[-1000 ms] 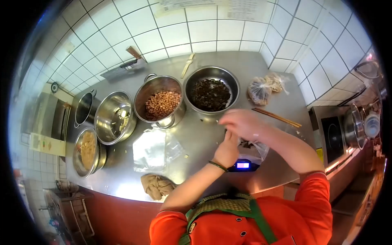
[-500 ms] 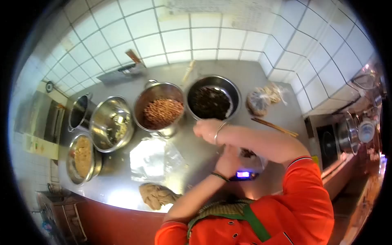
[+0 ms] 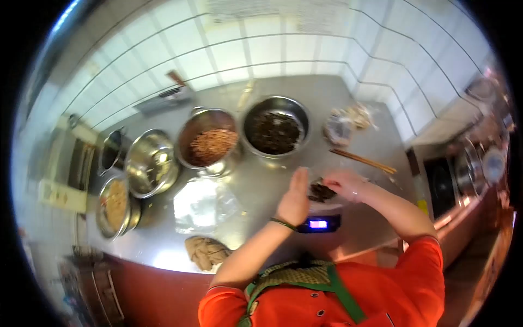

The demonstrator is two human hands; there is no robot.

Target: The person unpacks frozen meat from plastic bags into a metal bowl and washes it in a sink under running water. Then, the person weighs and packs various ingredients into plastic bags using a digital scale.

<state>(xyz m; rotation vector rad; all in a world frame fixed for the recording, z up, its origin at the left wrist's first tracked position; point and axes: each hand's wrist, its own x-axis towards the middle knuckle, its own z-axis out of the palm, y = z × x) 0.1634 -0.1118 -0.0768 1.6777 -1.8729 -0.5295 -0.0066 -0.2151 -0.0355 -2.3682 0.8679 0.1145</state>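
A heap of dark food pieces [image 3: 321, 191] lies on a pale surface, perhaps a plastic bag, above a black digital scale [image 3: 317, 224] with a lit display. On the left of the heap, my left hand [image 3: 295, 199] stands upright with its fingers stretched out. My right hand [image 3: 347, 185] reaches in from the right, fingers drawn together at the heap; whatever is between them is hidden and slightly blurred. Behind both hands sits a steel bowl [image 3: 305, 122] of similar dark pieces.
To the left stand a pot of peanuts [image 3: 215, 144], a bowl with pale pieces [image 3: 158, 169], a bowl of tan food [image 3: 115, 204] and a dark pot [image 3: 111, 152]. Plastic bags [image 3: 201, 207], a brown cloth [image 3: 206, 253], chopsticks [image 3: 364, 161], tied bags [image 3: 339, 128] and a cleaver [image 3: 163, 101] lie around.
My right hand has moved from the front of the dark-piece bowl down and right to the heap over the scale. My left hand has shifted slightly left, its fingers now upright.
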